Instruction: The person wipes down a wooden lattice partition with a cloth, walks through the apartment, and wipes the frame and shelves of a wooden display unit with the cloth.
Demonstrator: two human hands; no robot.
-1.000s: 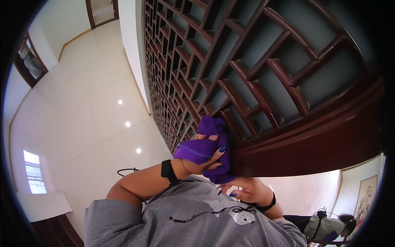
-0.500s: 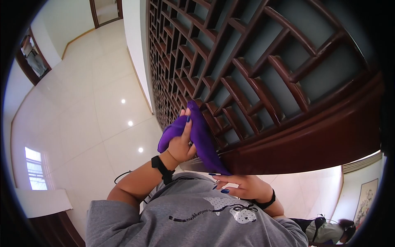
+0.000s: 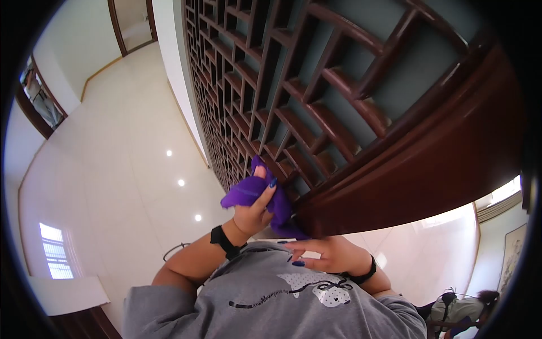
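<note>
Up it's bunched, our purple cloth (image 3: pixel 282 210), against the near edge of the screen (image 3: pixel 328 123); our left hand (image 3: pixel 251 217) pinches it, our right hand (image 3: pixel 334 257) spreads loosely below, perhaps touching it. Light, even pressure should work best.

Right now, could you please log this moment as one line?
Left hand: holding purple cloth at wooden lattice | Right hand: open near purple cloth, contact unclear

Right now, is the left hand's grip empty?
No, the left hand has the purple cloth bunched between its thumb and fingers beside the lattice.
</note>
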